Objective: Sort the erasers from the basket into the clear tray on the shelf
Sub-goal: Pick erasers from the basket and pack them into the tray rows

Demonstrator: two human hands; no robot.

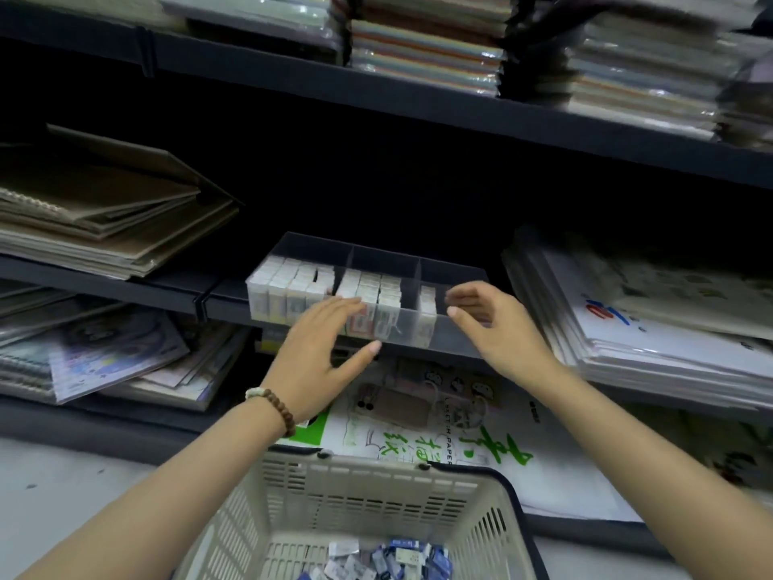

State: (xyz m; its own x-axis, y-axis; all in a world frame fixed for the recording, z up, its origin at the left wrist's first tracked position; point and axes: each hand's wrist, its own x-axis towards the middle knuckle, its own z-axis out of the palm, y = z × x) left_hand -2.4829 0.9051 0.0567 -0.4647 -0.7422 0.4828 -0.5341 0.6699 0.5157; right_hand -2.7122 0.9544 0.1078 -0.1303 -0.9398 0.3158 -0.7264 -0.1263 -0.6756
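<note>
Head view shows both our hands up at the clear tray (385,253), which lies long side left to right along the shelf (175,295) edge. Our left hand (322,349) has straight, spread fingers laid against the tray's front wall at the middle compartment. Our right hand (493,324) hovers at the right compartment (456,272), fingers loosely curved, and we see nothing held in it. Packed erasers (293,282) stand on end in rows that fill the left and most of the middle. The right holds one row by its divider. The loose erasers (389,558) lie in the basket (376,475), straight below and nearer us than both hands. We judge the right hand closer to the free space, so it suits the next pick.
</note>
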